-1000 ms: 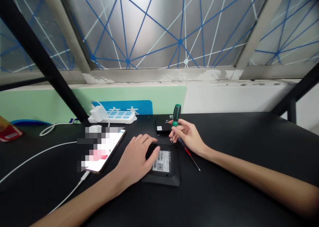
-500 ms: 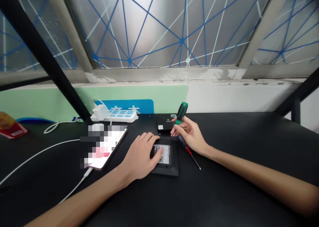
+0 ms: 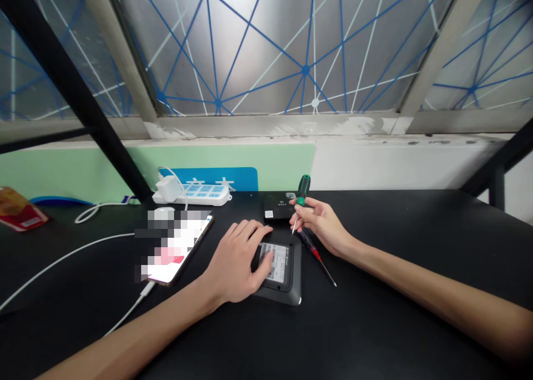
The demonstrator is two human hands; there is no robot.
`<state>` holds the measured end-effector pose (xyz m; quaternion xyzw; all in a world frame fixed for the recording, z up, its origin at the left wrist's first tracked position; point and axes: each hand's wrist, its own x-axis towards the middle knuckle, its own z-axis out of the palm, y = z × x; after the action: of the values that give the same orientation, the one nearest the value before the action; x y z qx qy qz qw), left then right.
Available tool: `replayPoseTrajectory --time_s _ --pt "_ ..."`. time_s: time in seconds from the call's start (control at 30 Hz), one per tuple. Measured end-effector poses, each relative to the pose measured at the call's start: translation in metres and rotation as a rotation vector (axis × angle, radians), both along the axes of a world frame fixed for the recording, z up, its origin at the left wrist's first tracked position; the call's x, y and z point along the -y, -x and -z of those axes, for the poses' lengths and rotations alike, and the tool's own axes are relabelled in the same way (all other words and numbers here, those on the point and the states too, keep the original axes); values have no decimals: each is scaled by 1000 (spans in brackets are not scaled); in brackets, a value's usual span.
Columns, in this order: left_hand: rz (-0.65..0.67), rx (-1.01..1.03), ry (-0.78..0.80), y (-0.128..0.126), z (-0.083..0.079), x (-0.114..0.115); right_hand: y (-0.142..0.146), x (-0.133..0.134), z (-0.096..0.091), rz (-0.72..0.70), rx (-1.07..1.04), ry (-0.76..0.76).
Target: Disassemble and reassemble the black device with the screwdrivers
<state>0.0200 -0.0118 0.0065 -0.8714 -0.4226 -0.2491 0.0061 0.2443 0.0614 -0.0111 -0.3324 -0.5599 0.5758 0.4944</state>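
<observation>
Noting the left hand (image 3: 235, 260) laid over a flat black case (image 3: 287, 298) on a black table (image 3: 387, 319), its fingers slightly spread and pressing down, the thumb resting on the case's white label (image 3: 278, 258). The right hand (image 3: 322, 221) is raised near the case's far edge, thumb and fingers pinching a green-handled screwdriver (image 3: 303, 190) with its thin shaft tilted slightly and its tip pointing down. The tip is close to that edge; contact cannot be confirmed from this view. A second black case (image 3: 277, 208) lies just beyond the first. A red-banded screwdriver (image 3: 316, 253) lies loose on the table beside the first case. A phone (image 3: 177, 255), its screen obscured, sits just left of the left hand, with a white cable (image 3: 125, 311) running from its lower end. Risks: 1, the tip could slip under uneven pressure, scoring the case or jabbing the left hand; 2, the case could slide if the left hand's pressure eases; 3, a careless wrist movement could knock the loose screwdriver or snag the cable.
</observation>
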Motion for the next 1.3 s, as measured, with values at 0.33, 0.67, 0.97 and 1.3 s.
replayPoseTrajectory --time_s 0.33,0.67,0.97,1.3 --pt "-4 -10 16 0 -1 1 3 6 -3 -61 14 30" --pt "-13 -53 58 -1 0 0 7 9 -5 -47 95 -78" --pt "-32 -51 61 -1 0 0 7 11 1 -53 169 -164" --pt "-36 -13 104 1 1 1 0 13 -5 110 54 -223"
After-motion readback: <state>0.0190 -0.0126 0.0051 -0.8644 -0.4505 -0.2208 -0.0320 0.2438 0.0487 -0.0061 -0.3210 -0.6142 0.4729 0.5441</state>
